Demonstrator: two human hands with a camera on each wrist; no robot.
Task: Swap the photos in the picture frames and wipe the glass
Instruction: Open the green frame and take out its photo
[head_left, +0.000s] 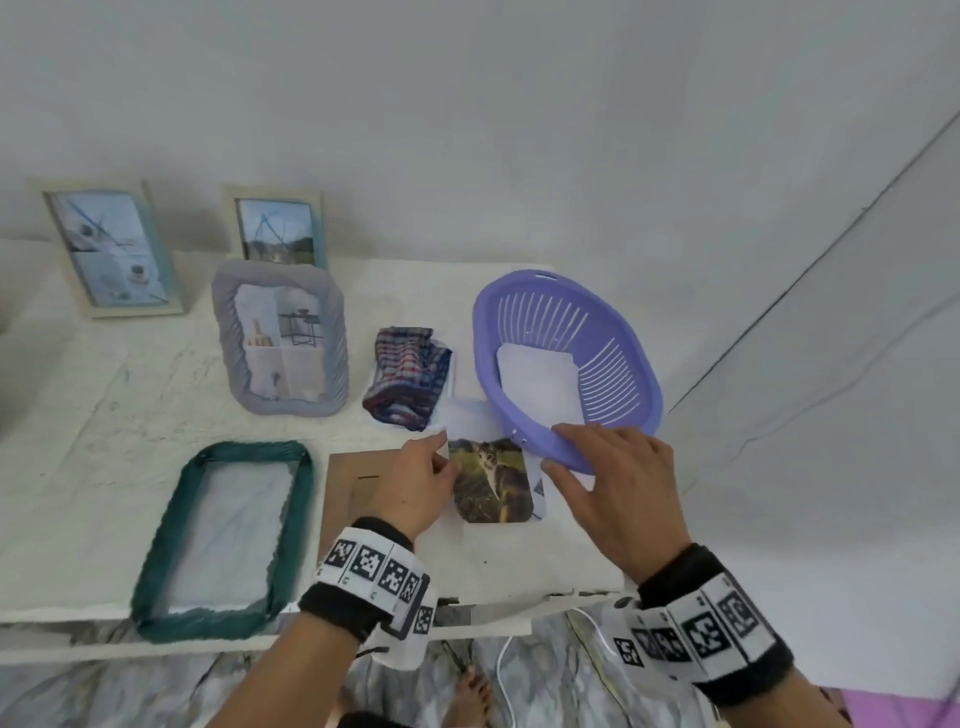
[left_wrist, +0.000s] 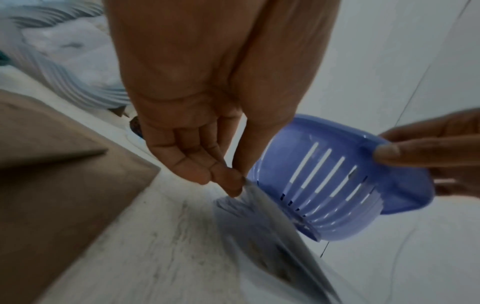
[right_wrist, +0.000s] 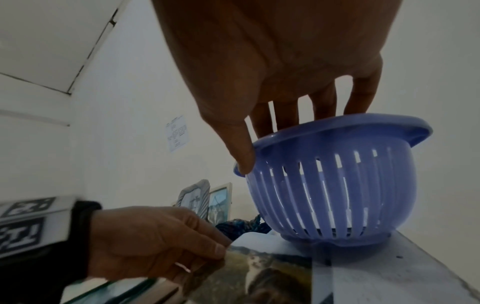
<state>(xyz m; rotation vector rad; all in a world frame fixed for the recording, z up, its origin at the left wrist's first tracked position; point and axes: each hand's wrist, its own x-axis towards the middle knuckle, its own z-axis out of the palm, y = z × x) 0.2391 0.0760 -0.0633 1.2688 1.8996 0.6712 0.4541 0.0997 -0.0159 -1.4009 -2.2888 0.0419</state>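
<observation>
On the table, left hand and basket partly hide the cat photo.

My left hand sits low near the desk's front edge, palm down, thumb and fingertips pinching the left edge of the photo. My right hand is just beside it, fingers spread over the basket rim's near side, thumb against the rim's outside, gripping it.

I see the basket crowding the photo on the right, cloth behind, board left (tight pocket); bare table in front lies open.
</observation>
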